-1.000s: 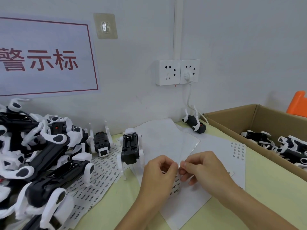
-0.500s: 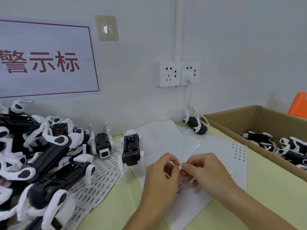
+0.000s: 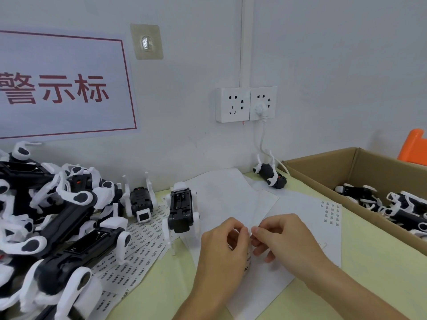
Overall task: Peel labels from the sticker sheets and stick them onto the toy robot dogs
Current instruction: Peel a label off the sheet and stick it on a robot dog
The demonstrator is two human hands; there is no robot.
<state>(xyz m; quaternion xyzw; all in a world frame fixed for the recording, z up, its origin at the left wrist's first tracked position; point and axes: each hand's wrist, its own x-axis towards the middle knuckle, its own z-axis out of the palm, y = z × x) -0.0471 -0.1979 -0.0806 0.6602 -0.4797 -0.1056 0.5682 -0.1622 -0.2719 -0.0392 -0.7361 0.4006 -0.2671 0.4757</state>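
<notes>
A pale green table [image 3: 381, 273] stands against a white wall with two sockets [image 3: 246, 104]. Three toy robot dogs [image 3: 181, 207] lie apart from the pile [image 3: 46, 227]. The left hand [image 3: 221, 252] and right hand [image 3: 284, 241] pinch a small label [image 3: 250, 232] together above the sticker sheet [image 3: 265, 292].

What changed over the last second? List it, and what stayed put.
Little. The left hand and right hand keep their fingertips pinched together over the sticker sheet; its lifted edge now looks lower and flatter than a second ago. No label has visibly come free. The upturned toy dog, the pile of dogs and the cardboard box stayed put.
</notes>
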